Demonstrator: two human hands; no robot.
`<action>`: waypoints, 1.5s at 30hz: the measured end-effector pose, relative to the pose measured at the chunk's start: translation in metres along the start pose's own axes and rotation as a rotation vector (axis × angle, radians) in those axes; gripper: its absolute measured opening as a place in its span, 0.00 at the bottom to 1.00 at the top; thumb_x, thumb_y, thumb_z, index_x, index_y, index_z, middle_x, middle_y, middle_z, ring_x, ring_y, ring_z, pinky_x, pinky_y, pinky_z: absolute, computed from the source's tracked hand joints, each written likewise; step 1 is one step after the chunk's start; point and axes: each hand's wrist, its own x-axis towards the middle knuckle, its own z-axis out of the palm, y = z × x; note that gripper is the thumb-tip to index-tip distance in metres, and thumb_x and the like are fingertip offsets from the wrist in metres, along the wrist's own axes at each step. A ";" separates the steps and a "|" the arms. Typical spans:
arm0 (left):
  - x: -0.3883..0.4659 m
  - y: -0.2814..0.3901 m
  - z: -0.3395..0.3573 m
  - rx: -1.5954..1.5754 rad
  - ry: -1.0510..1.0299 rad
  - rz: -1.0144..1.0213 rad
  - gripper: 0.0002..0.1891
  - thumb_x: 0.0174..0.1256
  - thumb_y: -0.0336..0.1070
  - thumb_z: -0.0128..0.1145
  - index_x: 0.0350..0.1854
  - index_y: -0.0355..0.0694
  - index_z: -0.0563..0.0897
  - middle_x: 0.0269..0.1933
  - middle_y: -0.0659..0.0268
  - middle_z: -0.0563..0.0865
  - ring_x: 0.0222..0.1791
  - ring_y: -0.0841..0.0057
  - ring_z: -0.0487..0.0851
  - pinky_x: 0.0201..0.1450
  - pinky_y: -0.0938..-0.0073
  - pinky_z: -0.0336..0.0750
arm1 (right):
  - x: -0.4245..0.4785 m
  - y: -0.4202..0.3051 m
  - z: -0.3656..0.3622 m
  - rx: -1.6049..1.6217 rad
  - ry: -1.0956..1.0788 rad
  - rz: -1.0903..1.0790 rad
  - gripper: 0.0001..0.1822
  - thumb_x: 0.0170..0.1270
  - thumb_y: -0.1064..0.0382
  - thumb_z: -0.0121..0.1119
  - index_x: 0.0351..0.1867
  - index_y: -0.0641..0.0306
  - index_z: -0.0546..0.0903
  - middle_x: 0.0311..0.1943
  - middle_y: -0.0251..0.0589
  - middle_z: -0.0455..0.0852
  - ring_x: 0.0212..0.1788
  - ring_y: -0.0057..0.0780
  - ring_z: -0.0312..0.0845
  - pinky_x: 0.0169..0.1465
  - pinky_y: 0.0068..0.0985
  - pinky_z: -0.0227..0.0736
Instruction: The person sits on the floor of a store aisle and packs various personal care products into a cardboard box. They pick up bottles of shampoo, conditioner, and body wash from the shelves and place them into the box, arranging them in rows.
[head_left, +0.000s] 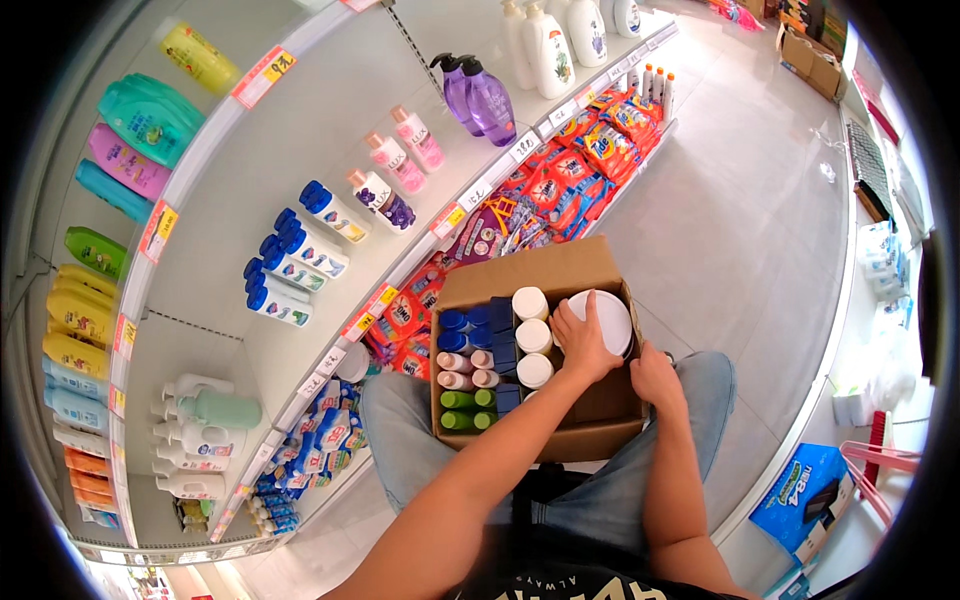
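Observation:
An open cardboard box (600, 442) rests between my thighs. My left hand (586, 341) is spread across a large white round-lidded tub (613, 322) in its far right corner, fingers around the near left side. With my right hand (658, 376) I grip the box's right wall. Left of the tub stand white-capped containers (534, 336), some partly under my forearm. Beyond them is a column of dark blue cartons (504, 337). Blue-capped bottles (454, 341), pink-capped bottles (455, 371) and green-capped bottles (457, 409) fill the left side.
At left, a shelf (247, 217) holds blue-capped bottles (285, 266), LUX bottles (382, 202) and purple pump bottles (487, 105). OMO and Tide detergent packs (559, 180) lie on the lower shelf beside the box. Grey floor tiles (720, 225) extend rightward toward a blue box (799, 495).

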 end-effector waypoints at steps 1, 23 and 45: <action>-0.001 0.002 0.002 0.016 -0.027 -0.033 0.75 0.27 0.41 0.86 0.81 0.44 0.45 0.73 0.29 0.49 0.75 0.30 0.48 0.78 0.34 0.37 | -0.001 0.000 -0.001 -0.006 -0.001 0.012 0.11 0.66 0.67 0.50 0.39 0.77 0.73 0.38 0.76 0.83 0.46 0.74 0.78 0.53 0.59 0.71; 0.004 -0.013 0.012 0.095 -0.182 -0.095 0.71 0.36 0.46 0.84 0.81 0.39 0.46 0.78 0.25 0.36 0.80 0.29 0.32 0.78 0.33 0.31 | 0.005 0.017 0.018 -0.066 -0.039 0.026 0.16 0.65 0.66 0.52 0.50 0.75 0.71 0.43 0.77 0.82 0.50 0.74 0.77 0.56 0.59 0.71; -0.195 -0.089 -0.204 -0.147 0.463 0.923 0.13 0.55 0.23 0.60 0.45 0.34 0.82 0.52 0.55 0.83 0.54 0.56 0.83 0.58 0.57 0.78 | 0.002 0.058 0.036 -0.026 0.207 -0.049 0.28 0.77 0.51 0.50 0.62 0.79 0.77 0.59 0.69 0.81 0.64 0.63 0.74 0.68 0.45 0.68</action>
